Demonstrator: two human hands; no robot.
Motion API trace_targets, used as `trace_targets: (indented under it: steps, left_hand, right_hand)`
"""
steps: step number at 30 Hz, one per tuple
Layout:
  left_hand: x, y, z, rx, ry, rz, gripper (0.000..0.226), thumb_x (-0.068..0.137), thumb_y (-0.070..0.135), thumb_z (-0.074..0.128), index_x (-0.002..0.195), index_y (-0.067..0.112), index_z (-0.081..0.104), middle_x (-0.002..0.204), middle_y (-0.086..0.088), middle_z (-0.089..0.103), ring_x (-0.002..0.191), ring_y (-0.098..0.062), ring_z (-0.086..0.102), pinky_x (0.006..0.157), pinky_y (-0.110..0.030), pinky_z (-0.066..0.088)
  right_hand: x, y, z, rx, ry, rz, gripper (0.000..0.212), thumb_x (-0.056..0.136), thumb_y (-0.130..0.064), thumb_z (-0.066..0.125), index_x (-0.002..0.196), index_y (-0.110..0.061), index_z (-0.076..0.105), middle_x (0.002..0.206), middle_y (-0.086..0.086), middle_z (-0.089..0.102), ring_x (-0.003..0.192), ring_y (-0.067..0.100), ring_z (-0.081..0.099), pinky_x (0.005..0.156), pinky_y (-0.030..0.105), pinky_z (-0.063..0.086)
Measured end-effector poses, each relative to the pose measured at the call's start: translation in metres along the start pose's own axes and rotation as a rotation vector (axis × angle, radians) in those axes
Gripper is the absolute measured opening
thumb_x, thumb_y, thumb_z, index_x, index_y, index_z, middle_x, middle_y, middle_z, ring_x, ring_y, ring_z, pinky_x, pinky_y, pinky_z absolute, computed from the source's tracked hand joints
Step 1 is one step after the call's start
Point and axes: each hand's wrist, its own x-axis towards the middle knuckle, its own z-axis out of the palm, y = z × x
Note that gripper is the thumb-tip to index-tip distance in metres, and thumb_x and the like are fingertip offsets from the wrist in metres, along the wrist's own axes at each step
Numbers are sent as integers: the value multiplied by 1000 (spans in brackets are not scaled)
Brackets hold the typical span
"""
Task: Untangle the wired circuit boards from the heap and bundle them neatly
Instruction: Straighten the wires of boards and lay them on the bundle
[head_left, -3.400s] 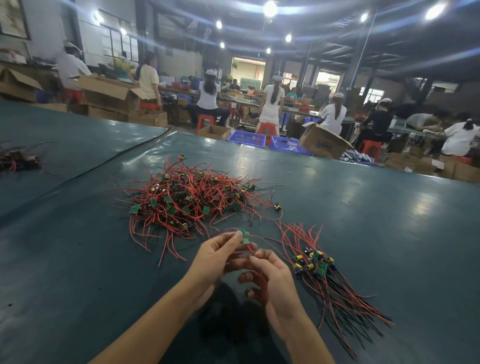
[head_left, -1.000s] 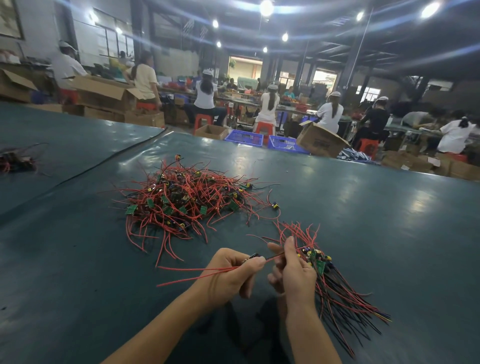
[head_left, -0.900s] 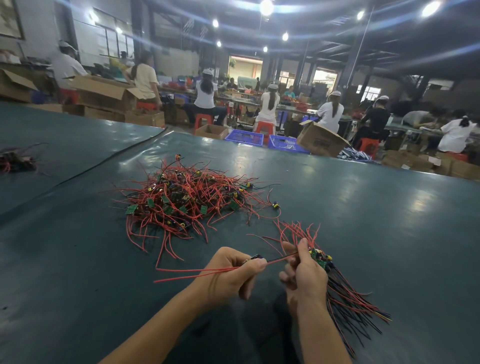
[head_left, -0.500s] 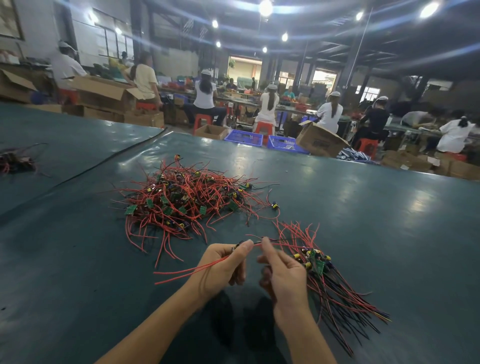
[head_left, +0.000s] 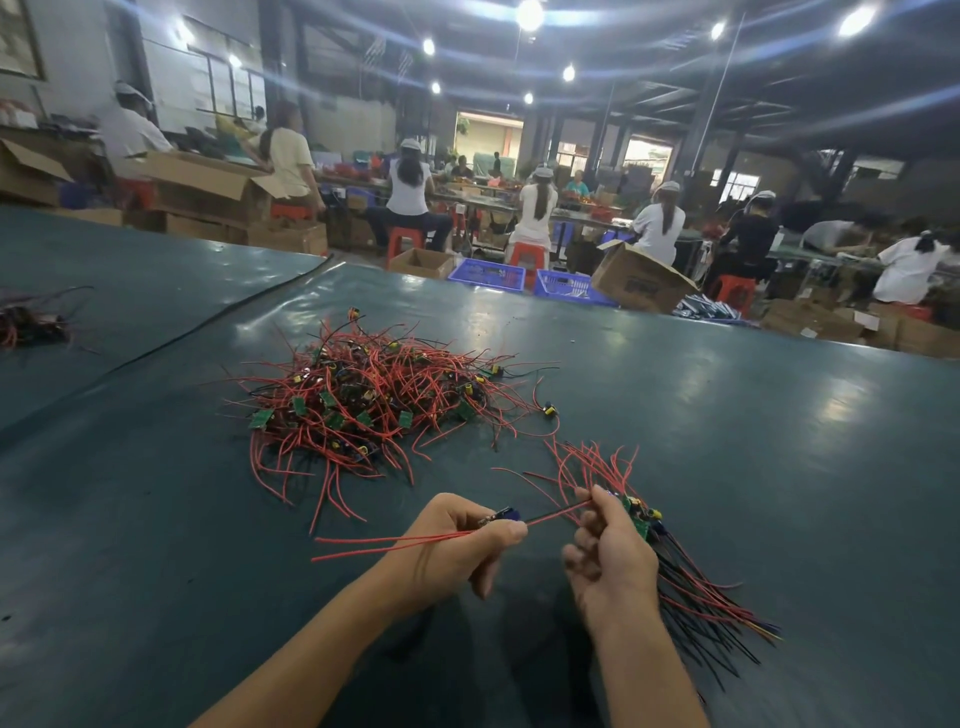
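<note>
In the head view the left hand (head_left: 457, 540) has its fingers curled into a tight grip. Thumb and forefinger pinch one wired circuit board (head_left: 506, 515) by its small dark-and-blue body, and its two red wires (head_left: 384, 543) trail out past the outer side of that grip, low over the counter (head_left: 779, 467). The right hand (head_left: 610, 556) makes a lighter grip: thumb and forefinger pinch the thin lead that runs across from the left grip, and the other fingers are loosely bent. The lead looks drawn fairly straight between the two grips, so this piece appears free of the tangle and ready to be laid down. Just beyond and under the right grip lies the sorted bundle (head_left: 691, 587), with its boards gathered close to the grip and its red and black wires running roughly parallel away from it. No tie or band shows around it. Ahead of both grips, and well apart from them, sits the heap (head_left: 374, 400), a broad knot of crossed red wires dotted with green boards, clearly larger than the bundle. By that measure less than half the work looks done: most boards remain to be pulled free, and the binding is yet to come. Far off the left grip's outer side lies another small tangle (head_left: 31, 322); whether it belongs to this job cannot be told.
</note>
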Motion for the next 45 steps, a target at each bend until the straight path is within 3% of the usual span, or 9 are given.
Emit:
trace_targets:
  steps: [7,13,18,21,24,32,37,40,45]
  left_hand:
    - [1,5,-8,-123,102,-66,50,85,44,62,46,15,54,48,-7,56,46,-16,50,56,-24,43]
    - [7,2,-8,-156,373,-166,48,74,53,61,76,7,72,79,-8,75,58,-16,64,47,-21,44]
    - [8,1,-11,-588,487,-314,32,64,38,77,81,11,74,87,-9,76,60,-10,67,48,-15,48]
    - [9,3,-13,-898,522,-356,35,64,29,78,85,2,72,79,-8,74,55,-7,66,44,-14,50]
    - [11,5,-12,-1028,564,-356,44,61,29,77,93,0,67,72,-6,72,50,-6,63,42,-15,49]
    - [13,6,-12,-715,724,-198,39,72,44,66,86,7,67,75,-8,74,60,-10,69,46,-16,51]
    - [13,7,-11,-848,659,-152,33,76,37,65,89,6,66,94,-15,75,72,-14,73,52,-19,56]
    - [13,8,-18,-920,678,-157,38,74,38,67,95,5,65,85,-11,76,67,-13,72,49,-18,54]
    - [11,5,-31,-870,668,-246,37,61,44,77,75,13,63,59,-3,64,46,-11,58,43,-20,50]
  right_hand:
    - [-3,-5,-3,137,-90,95,25,92,-17,52,67,-13,53,39,-7,33,28,4,24,29,14,21]
    - [-10,-3,-2,80,-64,-47,28,90,-13,58,63,-17,51,46,-6,38,34,8,27,32,18,24]
    - [-13,-1,0,67,-155,-155,47,91,-11,58,44,-19,62,48,-4,43,37,8,30,34,19,25]
    - [-14,2,2,-4,-201,-250,45,91,-11,59,48,-18,69,50,-3,50,38,8,34,36,19,26]
    - [-16,6,3,-57,-245,-295,42,92,-10,58,53,-16,71,51,0,51,39,8,35,38,19,26]
    - [-15,11,3,-89,-181,-339,42,93,-11,58,54,-17,73,50,1,54,39,9,37,37,19,29]
    - [-15,12,3,-108,-179,-312,41,93,-13,59,55,-14,73,51,2,54,40,9,37,37,19,28]
    - [-15,12,2,-116,-252,-250,41,95,-31,56,64,-12,77,53,0,55,42,8,38,39,19,28]
    - [-12,13,1,-123,-272,-238,52,80,-56,55,72,-10,78,56,0,54,44,9,36,39,20,27]
